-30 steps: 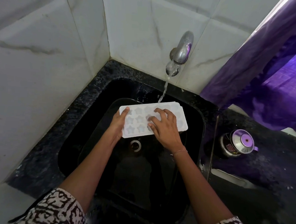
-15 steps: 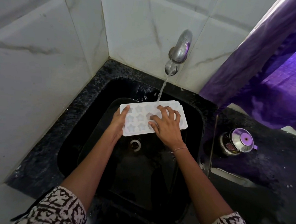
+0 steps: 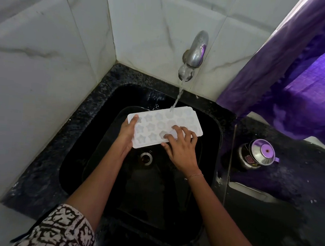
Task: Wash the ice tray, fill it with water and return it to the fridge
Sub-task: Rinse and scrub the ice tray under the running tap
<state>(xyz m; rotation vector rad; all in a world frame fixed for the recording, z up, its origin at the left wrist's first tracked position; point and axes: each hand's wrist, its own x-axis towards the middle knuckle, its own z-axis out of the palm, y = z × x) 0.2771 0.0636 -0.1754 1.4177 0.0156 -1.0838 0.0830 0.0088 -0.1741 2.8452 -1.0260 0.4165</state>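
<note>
A white ice tray [image 3: 158,122] with star-shaped and round cells is held level over the black sink [image 3: 212,137]. Water runs from the steel tap [image 3: 194,54] onto the tray's far edge. My left hand [image 3: 125,134] grips the tray's left end, thumb on top. My right hand [image 3: 181,145] lies on the tray's near right part, fingertips spread and pressing into the cells, thumb under the near edge.
The sink drain [image 3: 146,158] shows below the tray. A steel pot with a lid [image 3: 256,155] stands on the black counter [image 3: 287,187] to the right. A purple curtain [image 3: 294,64] hangs at the upper right. White tiled walls close the corner behind and left.
My right hand's fingers have shifted slightly toward me and leftward across the cells. The tray and my left hand stay almost where they were under the running water.
</note>
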